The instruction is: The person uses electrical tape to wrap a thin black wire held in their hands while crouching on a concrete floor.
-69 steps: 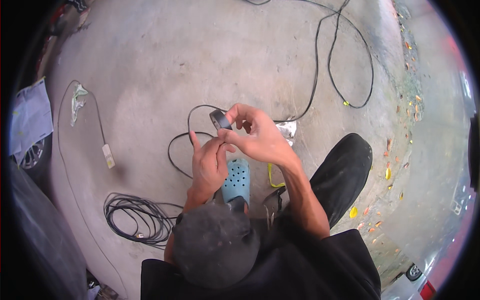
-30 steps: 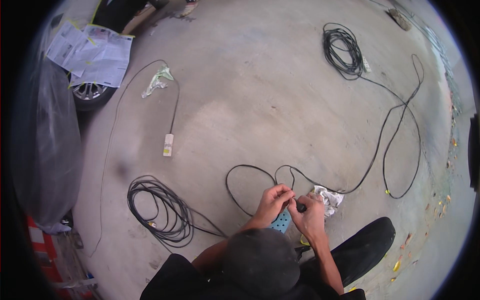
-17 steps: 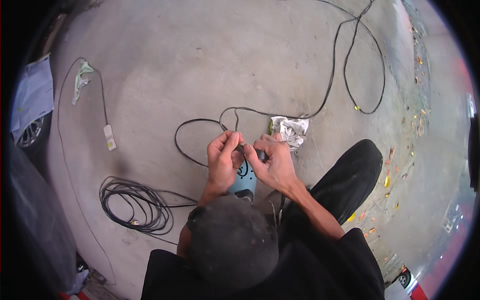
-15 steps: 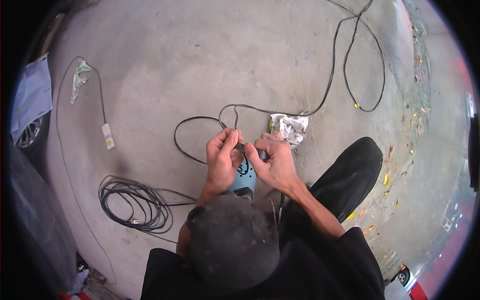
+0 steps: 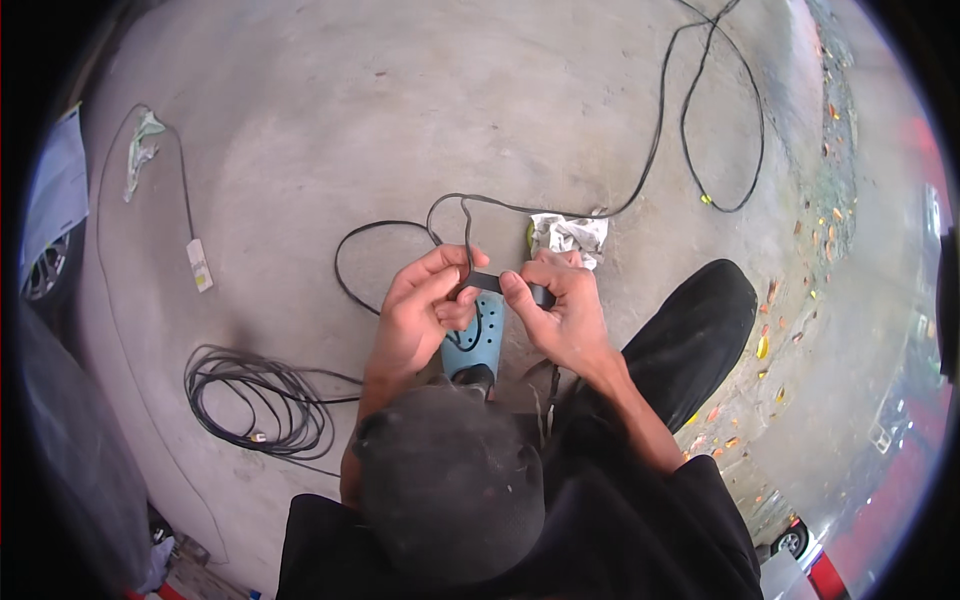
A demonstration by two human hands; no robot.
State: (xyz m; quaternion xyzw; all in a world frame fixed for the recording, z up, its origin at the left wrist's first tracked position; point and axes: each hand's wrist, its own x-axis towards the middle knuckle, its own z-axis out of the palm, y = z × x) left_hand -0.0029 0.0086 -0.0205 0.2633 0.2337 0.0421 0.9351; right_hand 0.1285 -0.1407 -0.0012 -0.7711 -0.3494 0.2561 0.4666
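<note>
My left hand [image 5: 420, 310] and my right hand [image 5: 565, 310] are held close together over the concrete floor. A short strip of black tape [image 5: 487, 283] stretches between their thumbs and fingers. The right hand also grips the small black tape roll [image 5: 540, 295]. A thin black cable [image 5: 465, 230] runs up from between the hands and loops across the floor. Under the hands is a blue perforated sandal [image 5: 475, 345]. My dark-capped head [image 5: 450, 500] fills the lower middle.
A crumpled white cloth [image 5: 568, 235] lies just beyond the right hand. A coil of black cable [image 5: 255, 400] lies at the left, and a white plug block [image 5: 199, 265] on a thin cord beyond it. A car wheel [image 5: 40, 275] shows at the far left edge. A black-trousered leg [image 5: 690, 320] extends right.
The hands have moved slightly apart, and a strip of black tape now spans between them. The view has swung about across the earlier frames.
</note>
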